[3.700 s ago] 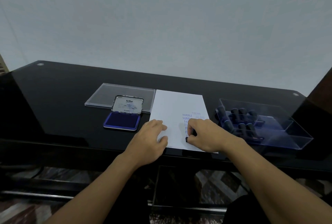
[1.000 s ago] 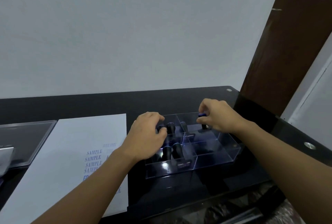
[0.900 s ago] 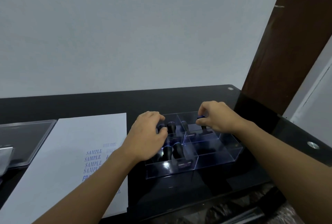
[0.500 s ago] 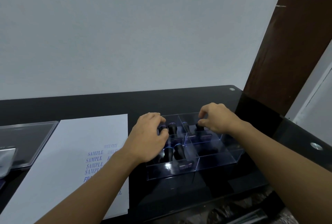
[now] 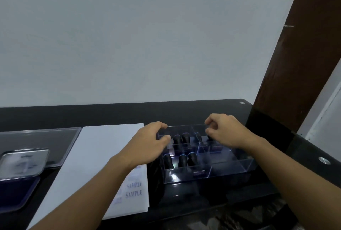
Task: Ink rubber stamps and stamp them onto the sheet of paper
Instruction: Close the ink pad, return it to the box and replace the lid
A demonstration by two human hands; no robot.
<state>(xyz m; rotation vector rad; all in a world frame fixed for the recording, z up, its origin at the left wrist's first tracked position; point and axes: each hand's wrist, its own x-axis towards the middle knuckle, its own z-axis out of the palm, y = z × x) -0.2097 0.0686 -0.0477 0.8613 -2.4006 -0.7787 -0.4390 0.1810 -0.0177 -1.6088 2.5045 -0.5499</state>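
Observed: a black desk (image 5: 110, 115) carrying a white sheet of paper (image 5: 99, 159), with blue "SAMPLE" imprints (image 5: 134, 189) near its lower right corner.

At 3 o'clock of the sheet, just beside its edge, stands a clear tray (image 5: 230, 165) split into compartments. Black-handled stamps (image 5: 182, 160) stand upright in its left compartments, in a near row and a far row.

Left hand (image 5: 149, 143): fingers curled over the tray's far left corner, thumb down inside the left wall, gripping that wall. The forearm lies across the sheet's right half.

Right hand (image 5: 225, 132): above the tray's far right compartment, at 3 o'clock of the left hand and apart from it. Its fingers are curled, thumb and forefinger drawn close together at the far rim. A dark stamp handle (image 5: 209, 138) shows directly beneath them; whether the fingers hold it cannot be determined.

At 9 o'clock of the sheet sits an open ink pad (image 5: 16, 192), blue surface exposed, lid (image 5: 24, 163) raised. A clear flat cover (image 5: 36, 141) lies at 12 o'clock of the pad.
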